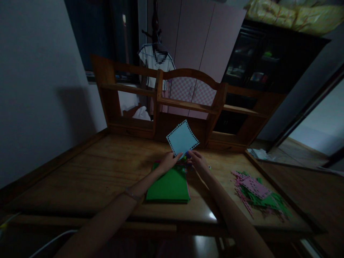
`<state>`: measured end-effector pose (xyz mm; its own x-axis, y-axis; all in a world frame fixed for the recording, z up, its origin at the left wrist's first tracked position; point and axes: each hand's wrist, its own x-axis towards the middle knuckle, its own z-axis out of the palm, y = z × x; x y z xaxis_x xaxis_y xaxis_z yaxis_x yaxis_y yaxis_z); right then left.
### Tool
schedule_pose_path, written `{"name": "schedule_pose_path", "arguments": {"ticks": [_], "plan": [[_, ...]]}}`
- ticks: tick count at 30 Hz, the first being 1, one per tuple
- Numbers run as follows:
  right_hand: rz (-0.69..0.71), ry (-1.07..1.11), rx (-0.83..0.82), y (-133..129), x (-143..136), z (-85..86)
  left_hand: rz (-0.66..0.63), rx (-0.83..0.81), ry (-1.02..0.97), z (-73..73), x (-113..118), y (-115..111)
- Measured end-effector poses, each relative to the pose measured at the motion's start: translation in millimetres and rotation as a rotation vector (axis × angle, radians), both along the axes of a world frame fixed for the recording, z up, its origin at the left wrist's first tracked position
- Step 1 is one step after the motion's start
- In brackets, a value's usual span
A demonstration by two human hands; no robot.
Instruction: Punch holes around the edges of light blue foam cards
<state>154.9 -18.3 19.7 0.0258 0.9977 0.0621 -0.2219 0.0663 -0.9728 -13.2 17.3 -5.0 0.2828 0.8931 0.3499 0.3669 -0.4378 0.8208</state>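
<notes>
A light blue paper square (182,139) with rows of small holes along its edges is held up over the desk. My left hand (170,160) pinches its lower corner. Close beside it, my right hand (196,159) has its fingers closed around a small dark blue or purple object (188,154), whose shape is too dim to make out. Below my hands lies a stack of green sheets (169,185) with a pink edge showing at its right side. Small bits of paper sit near the stack's upper right corner.
A pile of pink and green paper strips (262,197) lies on the desk's right side. A wooden shelf unit (188,105) stands along the back of the wooden desk (107,172). A small round item (209,167) is just right of my right hand.
</notes>
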Motion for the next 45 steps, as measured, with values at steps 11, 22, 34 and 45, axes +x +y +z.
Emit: {"name": "schedule_pose_path", "arguments": {"ticks": [11,22,34,45], "plan": [[0.01,0.002,0.018,0.6,1.0,-0.8,0.042,-0.001,-0.009,5.0,-1.3,-3.2],[0.006,0.006,0.004,1.1,0.5,-1.3,0.005,-0.005,-0.026,4.4,-0.1,-3.6],[0.026,0.01,0.021,1.3,0.9,-3.0,0.008,-0.013,-0.027,4.4,1.2,-2.9],[0.052,0.041,0.028,3.2,2.0,-6.9,-0.006,-0.011,-0.01,0.2,1.1,-2.6]]}}
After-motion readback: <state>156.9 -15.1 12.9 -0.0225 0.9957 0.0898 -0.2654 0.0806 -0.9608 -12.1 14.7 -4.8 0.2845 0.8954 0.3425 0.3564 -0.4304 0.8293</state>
